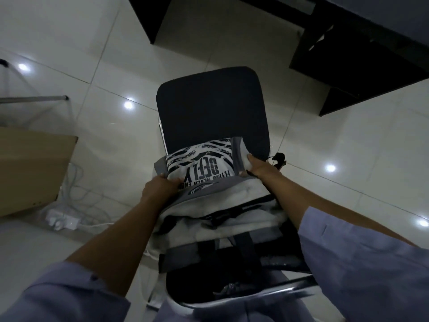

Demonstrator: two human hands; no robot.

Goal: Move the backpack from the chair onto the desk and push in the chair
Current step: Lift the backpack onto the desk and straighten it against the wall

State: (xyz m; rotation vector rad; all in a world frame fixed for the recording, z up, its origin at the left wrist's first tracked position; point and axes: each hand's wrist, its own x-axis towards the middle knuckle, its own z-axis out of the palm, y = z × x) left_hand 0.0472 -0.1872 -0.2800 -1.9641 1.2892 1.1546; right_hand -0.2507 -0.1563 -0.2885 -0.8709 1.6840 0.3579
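A grey and white backpack (209, 201) with a black-and-white printed front panel lies on the dark seat of the chair (211, 105), leaning against the chair's back near me. My left hand (159, 188) grips the backpack's left side. My right hand (257, 167) grips its right side near the top of the panel. Both arms reach down over the chair back (232, 287). The dark desk (362, 49) stands ahead at the upper right, its top mostly out of view.
A light wooden furniture corner (34, 168) sits at the left. A white power strip (61, 220) with loose cables lies on the glossy tiled floor beside it. A thin metal frame (34, 98) stands at the far left. A dark panel (148, 17) stands ahead.
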